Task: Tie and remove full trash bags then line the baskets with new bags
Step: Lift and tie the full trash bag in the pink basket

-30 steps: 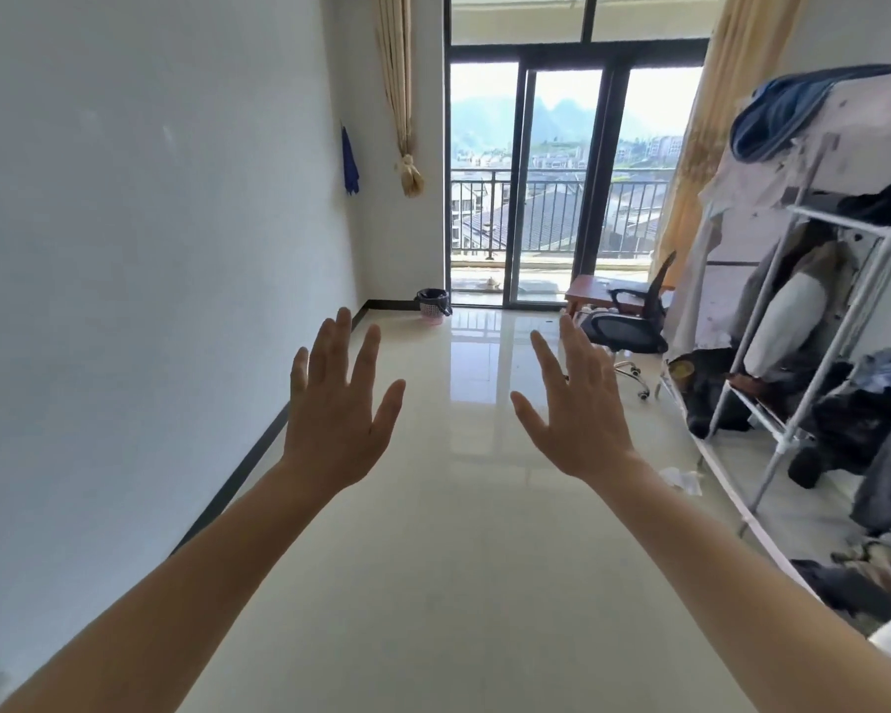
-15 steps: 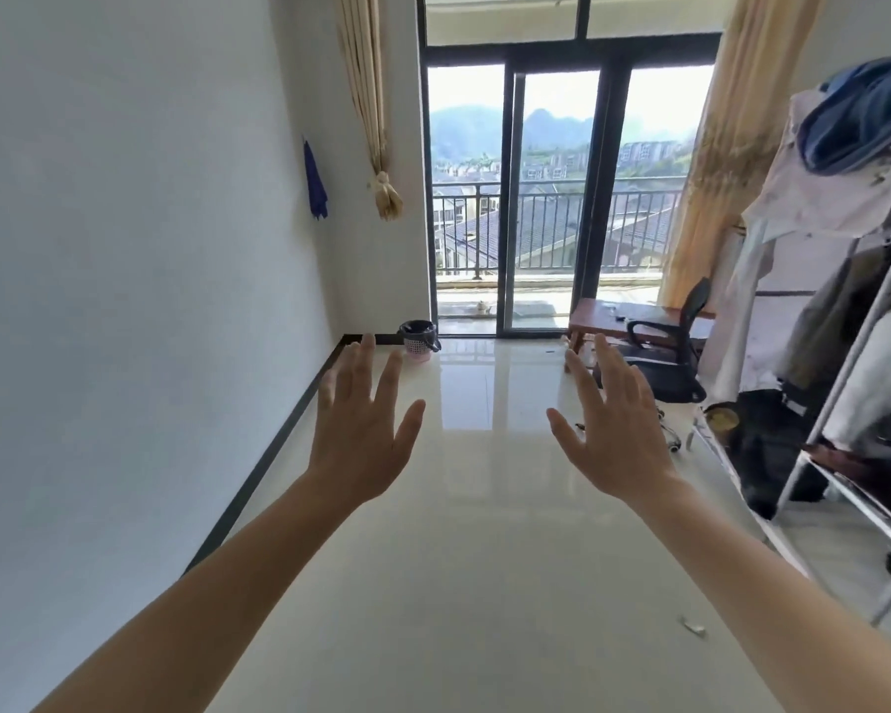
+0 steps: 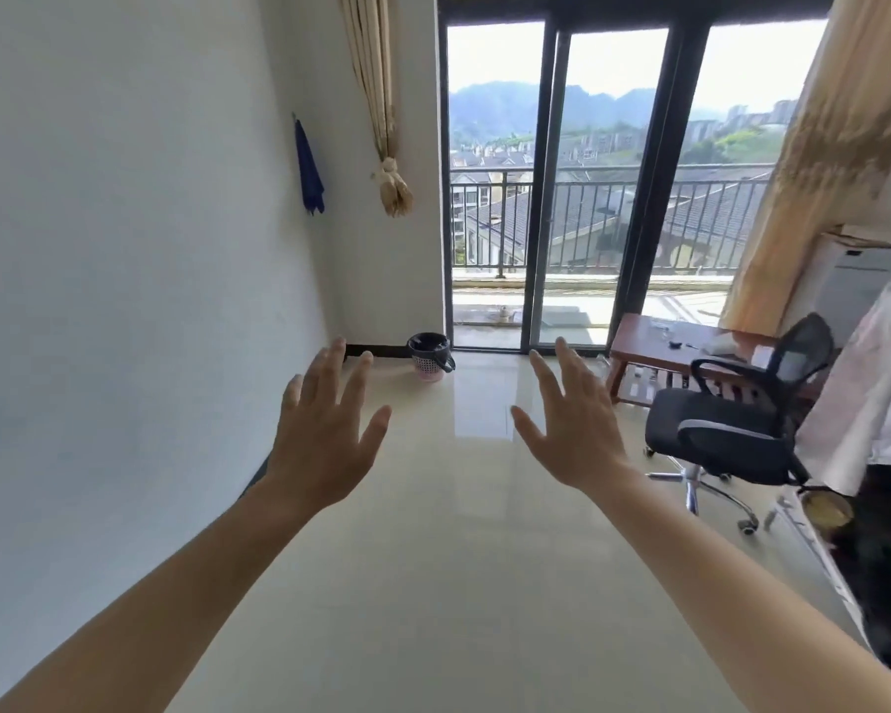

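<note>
Left hand (image 3: 325,445) and right hand (image 3: 572,429) reach forward, fingers spread, holding nothing. A black-lined pink basket (image 3: 429,356) stands at the far wall.

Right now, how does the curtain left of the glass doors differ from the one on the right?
The left curtain is gathered into a narrow strip, while the right curtain hangs loose and spreads wide. The left curtain is knotted at its lower end and stops well above the floor. The right curtain has no knot in view and reaches lower. Both are tan-yellow fabric.
</note>
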